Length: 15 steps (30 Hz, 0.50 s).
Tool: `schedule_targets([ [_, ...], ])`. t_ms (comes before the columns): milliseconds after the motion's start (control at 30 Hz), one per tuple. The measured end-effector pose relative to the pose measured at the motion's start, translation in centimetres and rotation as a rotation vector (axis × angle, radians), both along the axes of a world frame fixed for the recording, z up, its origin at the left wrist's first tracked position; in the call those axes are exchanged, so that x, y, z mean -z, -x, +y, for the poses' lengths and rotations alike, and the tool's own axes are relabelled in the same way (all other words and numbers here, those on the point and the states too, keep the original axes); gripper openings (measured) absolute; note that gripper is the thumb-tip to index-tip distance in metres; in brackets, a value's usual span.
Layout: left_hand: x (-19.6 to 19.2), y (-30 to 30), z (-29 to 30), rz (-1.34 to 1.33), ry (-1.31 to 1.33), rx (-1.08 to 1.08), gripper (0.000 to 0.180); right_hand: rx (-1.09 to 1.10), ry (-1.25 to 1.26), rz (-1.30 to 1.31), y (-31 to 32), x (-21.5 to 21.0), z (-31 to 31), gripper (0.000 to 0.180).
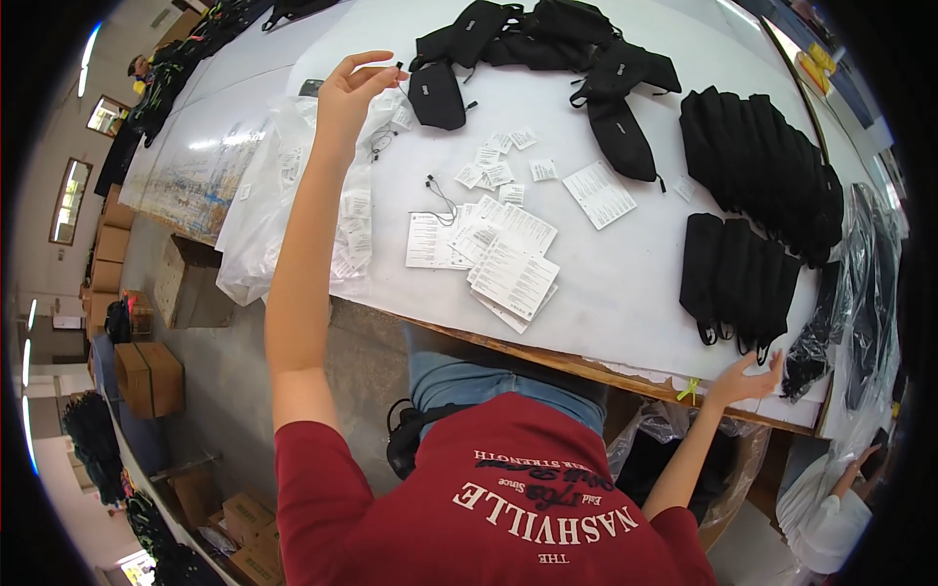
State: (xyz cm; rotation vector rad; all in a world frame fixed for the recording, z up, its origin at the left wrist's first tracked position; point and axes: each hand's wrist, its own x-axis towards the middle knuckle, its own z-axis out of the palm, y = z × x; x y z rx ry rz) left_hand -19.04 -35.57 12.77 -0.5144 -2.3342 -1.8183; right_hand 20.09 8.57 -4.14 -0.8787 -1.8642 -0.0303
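Note:
My left hand (354,90) is raised over the far left of the table, its thumb and fingertips closed on a thin black tag string (399,67) with a small dark end. Just right of it lies a black zip pouch (436,98). My right hand (746,381) is at the table's near right edge, fingers apart and nothing visible in it. Close beyond it is a row of black pouches (735,273) with hanging loops. Between my hands lie printed white cards (515,277), small white labels (493,174) and another black string (445,203).
More black pouches (562,37) lie at the back, and a larger row (757,161) at the right. A clear plastic bag (293,186) with labels covers the table's left side. Clear-wrapped black goods (865,303) stand far right. Another person (826,508) is at lower right.

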Motion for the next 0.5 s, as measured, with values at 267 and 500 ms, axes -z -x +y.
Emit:
schedule_targets([
  [267,3.7,-12.5,7.6,-0.293,-0.147,0.519,0.021,-1.213,2.059,-0.023,9.1,-5.6,-21.5,0.040],
  [500,8.4,-22.1,7.7,-0.604,-0.132,0.689,0.020,-1.151,2.097,0.250,10.6,-4.2,-20.0,0.035],
])
